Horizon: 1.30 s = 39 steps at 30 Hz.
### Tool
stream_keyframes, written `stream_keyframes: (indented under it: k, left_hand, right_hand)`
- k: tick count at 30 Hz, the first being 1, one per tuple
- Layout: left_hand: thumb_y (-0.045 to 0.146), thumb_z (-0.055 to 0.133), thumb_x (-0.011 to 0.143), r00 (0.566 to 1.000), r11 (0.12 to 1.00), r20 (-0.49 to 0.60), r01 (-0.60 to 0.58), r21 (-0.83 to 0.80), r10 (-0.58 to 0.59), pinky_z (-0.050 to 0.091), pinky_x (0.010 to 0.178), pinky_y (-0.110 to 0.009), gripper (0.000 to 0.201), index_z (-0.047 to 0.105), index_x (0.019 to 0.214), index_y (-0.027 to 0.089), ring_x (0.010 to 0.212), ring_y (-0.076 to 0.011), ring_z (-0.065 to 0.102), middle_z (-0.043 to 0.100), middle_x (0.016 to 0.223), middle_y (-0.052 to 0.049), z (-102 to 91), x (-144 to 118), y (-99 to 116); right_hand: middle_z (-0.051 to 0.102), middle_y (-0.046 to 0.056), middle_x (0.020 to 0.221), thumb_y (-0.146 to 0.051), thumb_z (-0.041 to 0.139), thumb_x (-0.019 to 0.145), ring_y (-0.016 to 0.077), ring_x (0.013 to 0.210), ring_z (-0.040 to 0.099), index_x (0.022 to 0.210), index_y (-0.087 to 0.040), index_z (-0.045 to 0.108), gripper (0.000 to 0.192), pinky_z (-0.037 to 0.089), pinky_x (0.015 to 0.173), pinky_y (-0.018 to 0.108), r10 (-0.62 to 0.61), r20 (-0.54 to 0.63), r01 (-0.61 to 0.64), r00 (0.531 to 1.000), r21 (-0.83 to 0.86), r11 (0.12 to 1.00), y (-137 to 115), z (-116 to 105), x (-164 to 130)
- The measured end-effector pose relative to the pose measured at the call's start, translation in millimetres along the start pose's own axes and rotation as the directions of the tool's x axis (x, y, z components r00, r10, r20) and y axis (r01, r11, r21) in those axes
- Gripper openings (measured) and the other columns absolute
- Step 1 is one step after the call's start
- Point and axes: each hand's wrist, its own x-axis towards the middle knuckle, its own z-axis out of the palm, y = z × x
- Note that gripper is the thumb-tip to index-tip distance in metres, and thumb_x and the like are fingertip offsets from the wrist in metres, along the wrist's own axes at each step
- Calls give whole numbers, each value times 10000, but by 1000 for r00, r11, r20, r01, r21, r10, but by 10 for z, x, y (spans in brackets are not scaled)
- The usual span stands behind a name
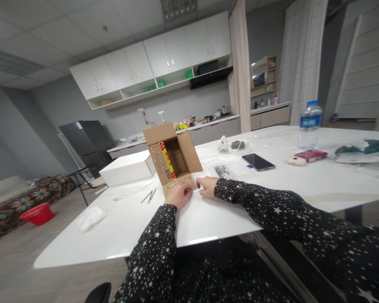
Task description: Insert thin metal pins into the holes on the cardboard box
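Note:
An open cardboard box (177, 158) stands tilted on the table, its flaps spread and its mouth towards me. Small shiny dots, like stick-on gems, cover its left flap and line the front flap. On that front flap rests my left hand (179, 195), fingers curled in; whatever may be between them is hidden. My right hand (207, 186) is just to the right, thumb and forefinger apart, with nothing visible between them. Close to its fingertips is a small white sheet (196, 176) by the box's corner.
A white box (128, 169) stands left of the cardboard one. Two metal sticks (149, 196) and a crumpled tissue (91, 219) lie nearer. Rightwards are a clear packet (224, 171), a phone (259, 161), a red pack (311, 155) and a water bottle (310, 125).

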Motion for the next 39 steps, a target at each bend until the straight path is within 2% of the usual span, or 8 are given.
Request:
stream_keyframes:
  k: [3,8,12,19,22,26,32,39]
  left_hand:
    - [233,478,798,998,998,-13,64,11,-64,450,735,-266,200,666,864,220,795,-158,599,666,854,-32,-17,6,-7]
    - [281,441,846,971,982,-148,184,-50,-190,438,724,-251,220,635,936,231,766,-151,617,683,824,-23,-56,11,-42]
    - [375,405,875,869,901,-243,399,-169,-430,407,618,-240,262,602,999,254,667,-157,611,670,704,-9,-94,17,-46]
    - [468,340,881,666,783,-413,529,-327,-622,383,613,-237,348,592,983,250,731,-175,606,668,741,-29,-205,-6,-61]
    - [463,319,887,624,759,-433,541,-362,-651,378,604,-233,355,584,973,243,719,-170,600,657,724,-26,-246,-33,-72]
    - [443,347,876,588,742,-455,566,-359,-669,355,582,-238,324,585,944,234,685,-169,582,635,679,-19,-268,-48,-85]
    - [362,414,824,604,744,-440,590,-313,-664,330,561,-260,215,573,910,245,662,-174,560,610,678,-4,-230,-61,-224]
    - [268,447,764,743,820,-364,559,-125,-562,422,761,-314,175,587,851,213,828,-192,574,597,865,-51,-172,-86,-413]
  right_hand:
    - [651,82,884,-296,521,717,212,763,606,1016,-209,588,319,388,599,267,-13,-22,14,1000,16,1000,15,33,36]
    - [664,69,831,-179,453,747,189,762,605,999,-186,605,294,398,640,256,-58,-108,63,992,43,997,18,34,75]
    - [664,88,964,-127,414,776,182,895,600,982,-163,623,295,413,764,257,-92,-190,111,978,90,990,44,56,112]
    - [629,120,1067,-137,419,799,204,994,571,1074,-140,613,337,397,875,287,-77,-273,98,959,63,993,91,85,146]
    - [618,130,1094,-201,452,807,220,1017,562,1100,-135,607,338,392,887,303,-69,-257,86,964,57,995,83,95,130]
    - [634,127,1030,-250,495,779,238,965,578,1065,-144,617,329,411,833,319,-109,-145,114,983,23,993,68,146,105]
    - [634,105,989,-284,513,765,254,941,566,1043,-191,614,310,408,795,333,-158,-101,154,982,-48,987,56,221,103]
    - [622,108,1003,-277,512,778,249,942,551,1070,-186,614,323,396,810,335,-157,-90,153,983,-54,987,12,191,69]
